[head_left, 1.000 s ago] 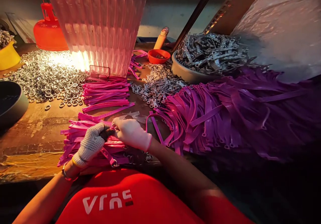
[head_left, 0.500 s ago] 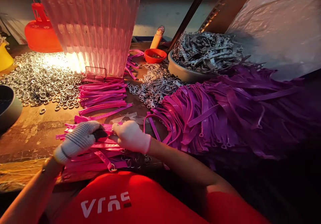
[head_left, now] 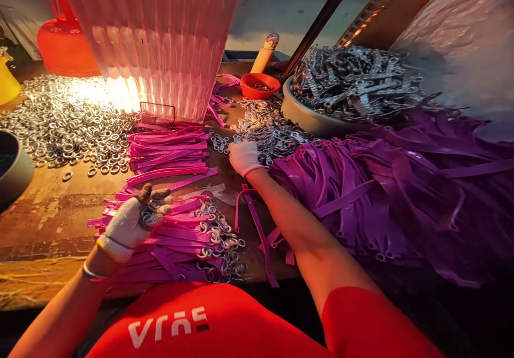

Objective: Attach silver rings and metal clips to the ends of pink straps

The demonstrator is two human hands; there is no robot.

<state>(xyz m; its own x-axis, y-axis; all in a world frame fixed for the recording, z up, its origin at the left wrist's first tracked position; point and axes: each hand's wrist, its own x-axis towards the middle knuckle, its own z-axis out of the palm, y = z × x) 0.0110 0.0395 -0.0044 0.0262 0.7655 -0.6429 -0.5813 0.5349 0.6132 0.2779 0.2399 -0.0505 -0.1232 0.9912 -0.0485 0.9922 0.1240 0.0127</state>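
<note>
My left hand (head_left: 132, 219), in a white glove with dark, worn fingertips, is turned palm up over the pink straps. Its fingers curl around several metal rings (head_left: 150, 216). My right hand (head_left: 244, 158), also gloved, reaches to the near left edge of a heap of small metal clasps (head_left: 277, 136). Its fingers are bent together and partly hidden, so what they pinch cannot be made out. Between my arms lies a stack of pink straps (head_left: 176, 232) with metal rings (head_left: 217, 235) at their right ends.
A large pile of purple straps (head_left: 361, 187) covers the right side. Behind it stands a basin (head_left: 307, 120) heaped with metal clasps. Loose rings (head_left: 72, 128) spread at left under a red lamp (head_left: 66, 47). A ribbed plastic sheet (head_left: 160, 42) stands upright. More pink straps (head_left: 168, 149) lie below it.
My right hand has left the spot beside my left hand and moved forward and right to the clasps. My left hand has turned palm up, showing rings. The view has shifted slightly.
</note>
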